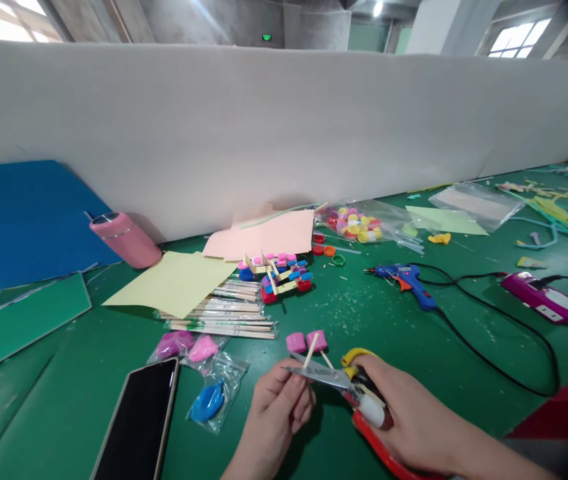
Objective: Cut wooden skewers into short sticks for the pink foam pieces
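My left hand (280,403) pinches a short wooden stick (311,349), which stands up from the fingertips. My right hand (404,407) is wrapped round a pair of shears (331,377) with one red and one yellow handle. The shears' blades are apart, and the stick passes between them. Just beyond the blades lie two pink clay pieces (296,343) on the table, and a second short stick (327,360) rests beside them. Farther back sit small models (284,277) of wooden sticks with coloured pieces.
Wrapped chopsticks (234,320), bagged clay (208,401) and a phone (137,427) lie at left. A pink bottle (127,239) leans behind yellow paper (174,280). To the right are a blue glue gun (404,277), its cord and a purple power strip (544,298). Bagged caps (354,223) lie behind.
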Action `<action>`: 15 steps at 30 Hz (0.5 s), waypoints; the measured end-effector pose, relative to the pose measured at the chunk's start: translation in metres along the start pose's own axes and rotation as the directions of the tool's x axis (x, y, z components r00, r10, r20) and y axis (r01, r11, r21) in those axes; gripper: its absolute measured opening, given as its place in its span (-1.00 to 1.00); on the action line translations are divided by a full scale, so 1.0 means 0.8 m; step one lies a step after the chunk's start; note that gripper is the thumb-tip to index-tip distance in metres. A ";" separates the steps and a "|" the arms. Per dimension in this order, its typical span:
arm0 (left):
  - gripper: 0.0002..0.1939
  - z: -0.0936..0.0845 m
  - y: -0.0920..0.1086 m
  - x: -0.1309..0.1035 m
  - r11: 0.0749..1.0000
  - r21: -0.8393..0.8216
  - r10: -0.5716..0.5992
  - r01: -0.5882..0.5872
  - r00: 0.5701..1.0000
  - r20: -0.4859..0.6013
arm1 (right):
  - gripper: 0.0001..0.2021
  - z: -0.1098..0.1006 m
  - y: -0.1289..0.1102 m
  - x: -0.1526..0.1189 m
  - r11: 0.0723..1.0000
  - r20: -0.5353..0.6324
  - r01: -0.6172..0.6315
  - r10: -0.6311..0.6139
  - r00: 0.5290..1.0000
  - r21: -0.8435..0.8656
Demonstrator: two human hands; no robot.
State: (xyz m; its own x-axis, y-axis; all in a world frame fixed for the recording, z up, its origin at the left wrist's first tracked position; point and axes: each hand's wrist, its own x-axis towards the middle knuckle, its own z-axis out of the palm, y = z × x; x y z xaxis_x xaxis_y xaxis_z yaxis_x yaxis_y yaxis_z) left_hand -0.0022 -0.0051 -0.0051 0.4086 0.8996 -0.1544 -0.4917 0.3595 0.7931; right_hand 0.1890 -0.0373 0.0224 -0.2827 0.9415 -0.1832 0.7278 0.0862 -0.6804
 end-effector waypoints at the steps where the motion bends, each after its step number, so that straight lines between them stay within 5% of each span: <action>1: -0.84 0.001 0.001 0.000 0.999 -0.031 -0.005 0.005 1.000 0.016 | -0.80 -0.001 -0.001 -0.001 1.000 0.001 0.012 -0.012 1.000 0.009; 15: -0.83 0.003 0.005 -0.002 0.973 -0.213 -0.050 0.090 0.982 0.184 | -0.83 -0.004 -0.009 -0.010 0.997 0.057 0.018 -0.022 0.998 0.072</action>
State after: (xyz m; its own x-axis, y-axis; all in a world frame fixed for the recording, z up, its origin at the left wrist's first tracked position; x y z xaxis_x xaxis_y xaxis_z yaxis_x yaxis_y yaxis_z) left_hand -0.0029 -0.0061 0.0000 0.5675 0.8192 -0.0826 -0.6057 0.4833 0.6320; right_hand 0.1877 -0.0442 0.0309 -0.3337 0.9194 -0.2082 0.6755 0.0791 -0.7331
